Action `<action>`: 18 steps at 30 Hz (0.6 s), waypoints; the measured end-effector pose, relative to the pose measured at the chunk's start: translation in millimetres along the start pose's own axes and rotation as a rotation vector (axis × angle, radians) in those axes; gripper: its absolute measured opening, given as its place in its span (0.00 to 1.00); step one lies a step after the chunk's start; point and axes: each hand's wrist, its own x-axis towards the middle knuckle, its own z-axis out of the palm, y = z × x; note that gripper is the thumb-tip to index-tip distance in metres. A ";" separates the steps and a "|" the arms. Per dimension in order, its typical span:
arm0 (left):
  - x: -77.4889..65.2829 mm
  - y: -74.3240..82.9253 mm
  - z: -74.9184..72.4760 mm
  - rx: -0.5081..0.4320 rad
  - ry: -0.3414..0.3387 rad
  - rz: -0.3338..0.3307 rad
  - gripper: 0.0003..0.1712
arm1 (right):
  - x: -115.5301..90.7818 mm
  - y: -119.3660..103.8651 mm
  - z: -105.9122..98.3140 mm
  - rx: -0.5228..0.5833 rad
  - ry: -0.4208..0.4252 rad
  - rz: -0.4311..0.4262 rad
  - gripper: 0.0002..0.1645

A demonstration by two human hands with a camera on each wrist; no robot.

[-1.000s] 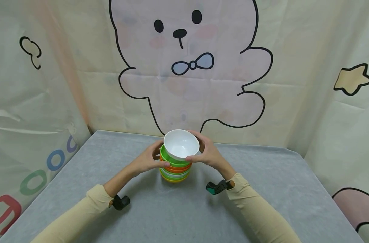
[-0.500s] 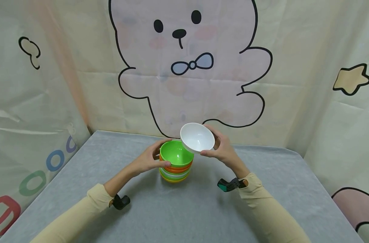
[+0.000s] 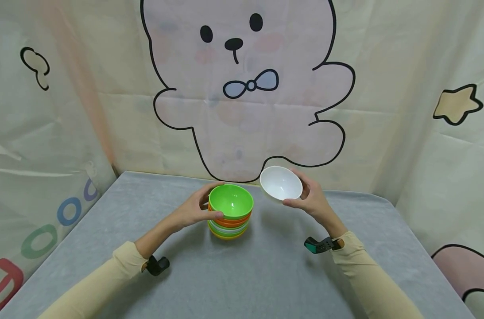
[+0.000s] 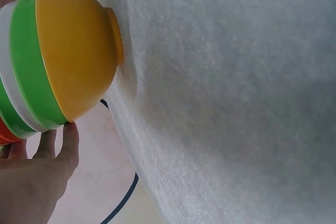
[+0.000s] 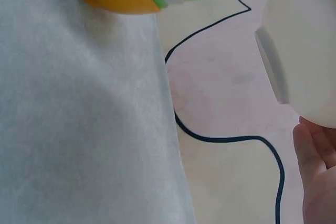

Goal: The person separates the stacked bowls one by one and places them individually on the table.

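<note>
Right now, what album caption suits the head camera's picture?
Left hand holding a stack of bowls, right hand holding a white bowl above the table.

The left grip [image 3: 195, 208] holds the side of a stack of bowls [image 3: 230, 224], a green bowl [image 3: 230, 201] on top and yellow at the bottom, on the grey surface [image 3: 242, 283]. Near the stack but apart from it, the right grip [image 3: 310, 197] holds a white bowl [image 3: 280, 184] raised and tilted. Behind hangs a pale backdrop [image 3: 126, 128] with a drawn bear [image 3: 245, 115] in a blue bow tie [image 3: 267, 80].

Booth-like indoor corner, cartoon-animal backdrop [image 3: 242, 119], star-printed side sheet [image 3: 441, 177], grey tablecloth [image 3: 257, 279]
</note>
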 end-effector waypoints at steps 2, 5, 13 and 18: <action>-0.2 0.4 0.1 0.001 -0.001 0.002 0.47 | -1.6 2.5 -0.6 -0.013 0.007 0.005 0.53; -0.5 1.2 0.6 0.004 0.000 0.010 0.47 | -4.1 9.8 -0.5 -0.021 0.016 0.013 0.54; -1.3 3.3 1.3 -0.003 -0.006 0.017 0.47 | -8.1 34.1 4.5 -0.009 0.028 0.065 0.53; -0.6 0.8 0.6 0.002 -0.004 0.013 0.46 | -7.2 46.3 6.4 -0.036 0.020 0.124 0.53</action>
